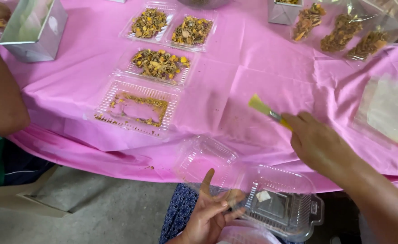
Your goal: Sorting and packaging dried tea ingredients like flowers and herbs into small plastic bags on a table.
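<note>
**Open clamshell in the left hand, yellow scoop in the right**

The left hand (208, 212) sits low at the table edge, fingers pinched on the hinge of a clear plastic clamshell (253, 194). The box lies open in front of the lap, its two ribbed, shiny halves spread left and right of the hand; the right half holds a small white slip. The right hand (318, 144) reaches out over the table above and to the right of the box, closed around the handle of a thin yellow scoop (263, 107), whose flat blade points up and left, blurred.

The table wears a pink cloth (253, 68), soft and creased, with scattered crumbs. On it, left of the scoop, stand four clear trays: the nearest tray (138, 108) is almost empty, with only a ring of dried yellow-brown bits, and the three beyond are filled. Clear bags (343, 31) of the same dried mix lie at top right. A silvery box (34, 27) stands at top left, beside another person's arm (0, 99).
</note>
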